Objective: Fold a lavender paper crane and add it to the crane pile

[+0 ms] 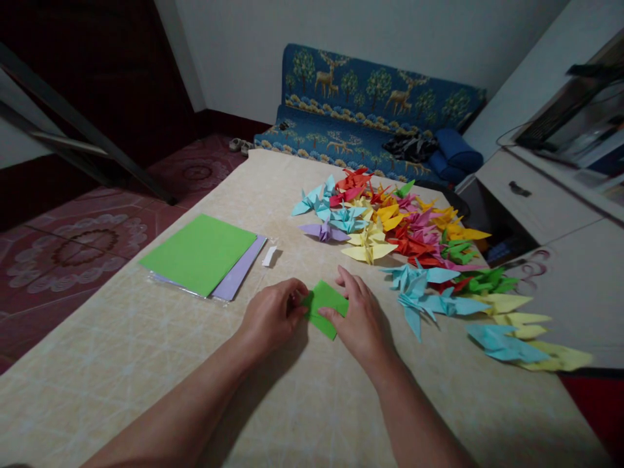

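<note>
A small folded square of green origami paper (324, 304) lies between my hands on the pale patterned tablecloth. My left hand (275, 311) pinches its left corner between thumb and curled fingers. On the right side, my right hand (361, 315) holds the paper's edge, thumb on top and fingers along the far corner. Left of my hands lies a flat stack of green sheets (202, 252), with purple sheets (240, 270) and a clear wrapper showing beneath. A small white paper strip (269, 256) sits beside the stack.
Several folded paper cranes in many colours, among them a purple crane (324, 231) and a light-blue crane (416, 296), spread over the table's (160, 377) right side. A blue sofa (341, 133) stands beyond the far edge, a white cabinet (550, 201) to the right, a metal ladder (88, 130) at left.
</note>
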Available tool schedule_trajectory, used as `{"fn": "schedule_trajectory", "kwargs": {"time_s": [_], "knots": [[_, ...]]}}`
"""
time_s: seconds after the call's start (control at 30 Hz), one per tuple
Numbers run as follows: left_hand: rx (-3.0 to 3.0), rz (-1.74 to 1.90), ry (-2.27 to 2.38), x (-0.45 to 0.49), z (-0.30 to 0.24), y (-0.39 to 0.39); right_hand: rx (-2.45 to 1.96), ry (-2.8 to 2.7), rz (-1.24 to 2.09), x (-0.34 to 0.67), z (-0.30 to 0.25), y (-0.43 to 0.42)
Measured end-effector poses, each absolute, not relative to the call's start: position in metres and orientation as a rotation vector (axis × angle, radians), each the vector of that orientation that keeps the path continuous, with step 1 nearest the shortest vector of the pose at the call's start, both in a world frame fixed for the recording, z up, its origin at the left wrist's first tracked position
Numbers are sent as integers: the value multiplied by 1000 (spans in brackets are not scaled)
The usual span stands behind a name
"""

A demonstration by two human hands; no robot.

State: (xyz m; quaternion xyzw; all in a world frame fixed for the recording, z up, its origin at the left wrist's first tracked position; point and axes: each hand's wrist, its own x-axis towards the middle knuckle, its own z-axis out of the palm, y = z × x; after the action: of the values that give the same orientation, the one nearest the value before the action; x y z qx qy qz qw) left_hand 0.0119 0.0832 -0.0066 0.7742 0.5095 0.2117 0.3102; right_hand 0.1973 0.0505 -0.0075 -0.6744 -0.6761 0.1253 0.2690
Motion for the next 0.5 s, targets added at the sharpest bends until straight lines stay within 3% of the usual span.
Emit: {"fn": "schedule_trajectory", "kwargs": {"time_s": [0.3,0.5], "knots": [[2064,728,1299,11,-9,86,-2065,-1726,581,200,7,40],[1378,944,1055,19,-6,89,-1660,-1043,1078,190,4,37]]}}
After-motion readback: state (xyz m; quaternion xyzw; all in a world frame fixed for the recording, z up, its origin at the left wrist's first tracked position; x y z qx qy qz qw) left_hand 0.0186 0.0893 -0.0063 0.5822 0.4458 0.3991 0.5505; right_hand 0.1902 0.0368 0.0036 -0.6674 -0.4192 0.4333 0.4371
